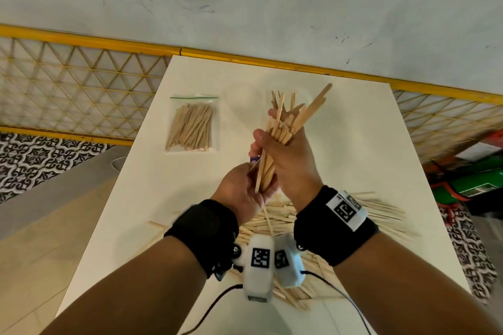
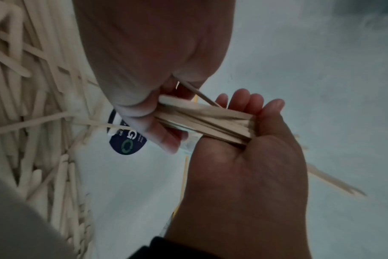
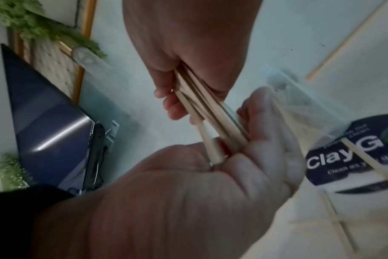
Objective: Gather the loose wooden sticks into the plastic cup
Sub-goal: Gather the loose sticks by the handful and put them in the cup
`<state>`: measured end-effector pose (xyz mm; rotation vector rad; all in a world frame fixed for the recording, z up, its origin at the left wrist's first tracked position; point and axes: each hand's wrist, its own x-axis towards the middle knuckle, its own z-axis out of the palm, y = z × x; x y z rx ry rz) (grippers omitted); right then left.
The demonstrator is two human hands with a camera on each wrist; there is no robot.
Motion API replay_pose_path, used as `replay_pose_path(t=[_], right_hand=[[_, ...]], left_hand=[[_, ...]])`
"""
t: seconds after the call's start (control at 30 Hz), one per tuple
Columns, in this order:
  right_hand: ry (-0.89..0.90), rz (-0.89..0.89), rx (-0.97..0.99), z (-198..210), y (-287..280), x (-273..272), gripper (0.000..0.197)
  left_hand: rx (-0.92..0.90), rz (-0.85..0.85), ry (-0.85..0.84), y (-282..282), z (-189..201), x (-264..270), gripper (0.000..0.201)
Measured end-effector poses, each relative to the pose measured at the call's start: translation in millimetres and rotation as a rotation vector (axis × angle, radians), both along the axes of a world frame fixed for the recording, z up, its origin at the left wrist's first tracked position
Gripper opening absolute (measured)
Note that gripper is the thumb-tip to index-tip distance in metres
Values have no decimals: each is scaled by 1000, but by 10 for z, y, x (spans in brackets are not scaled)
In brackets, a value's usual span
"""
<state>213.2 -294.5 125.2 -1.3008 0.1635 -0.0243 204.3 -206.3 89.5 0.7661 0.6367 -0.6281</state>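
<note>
Both hands hold one bundle of flat wooden sticks [image 1: 283,128] upright above the white table [image 1: 353,144]. My right hand [image 1: 285,158] grips the bundle around its middle, and the tops fan out above it. Lower down, my left hand [image 1: 242,190] curls round the bottom ends [image 2: 210,122]. The clear plastic cup with a dark blue label [image 3: 343,154] [image 2: 126,140] stands just beyond the hands. In the head view only a sliver of that label [image 1: 255,159] shows. A big pile of loose sticks [image 1: 272,221] [image 2: 22,105] lies under my wrists.
A zip bag of sticks [image 1: 190,128] lies at the back left of the table. A faint clear plastic shape [image 1: 239,98] sits behind the hands. A yellow lattice railing [image 1: 81,84] runs behind the table, and a green object [image 1: 476,179] is on the floor to the right.
</note>
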Motion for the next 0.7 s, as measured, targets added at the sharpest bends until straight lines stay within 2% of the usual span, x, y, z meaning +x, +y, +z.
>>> replay_pose_path(t=[0.03, 0.13, 0.2, 0.27, 0.33, 0.4, 0.47, 0.53, 0.63, 0.7], right_hand=[[24, 8, 5, -36, 6, -7, 32], [121, 76, -157, -103, 2, -25, 12], [120, 71, -255, -83, -38, 51, 13], [19, -3, -303, 37, -122, 282, 17], [-125, -152, -289, 247, -244, 592, 22], [-265, -305, -233, 497, -376, 910, 16], [-315, -383, -185, 597, -476, 1194, 12], [-255, -364, -212, 463, -506, 1398, 14], [-73, -248, -416, 79, -558, 1539, 17], [-31, -211, -449, -37, -620, 1541, 26]], left_hand=[[-1, -17, -6, -3, -31, -19, 32], [-9, -44, -12, -10, -117, -24, 32], [17, -68, -10, 9, -148, 4, 31], [68, -99, 4, 50, -200, 77, 39], [139, -133, -10, 120, -284, 149, 41], [203, -161, -43, 202, -364, 200, 39], [277, -173, -94, 270, -440, 245, 34], [378, -179, -160, 322, -473, 264, 28], [503, -225, -271, 390, -515, 304, 18], [572, -256, -348, 456, -524, 317, 24]])
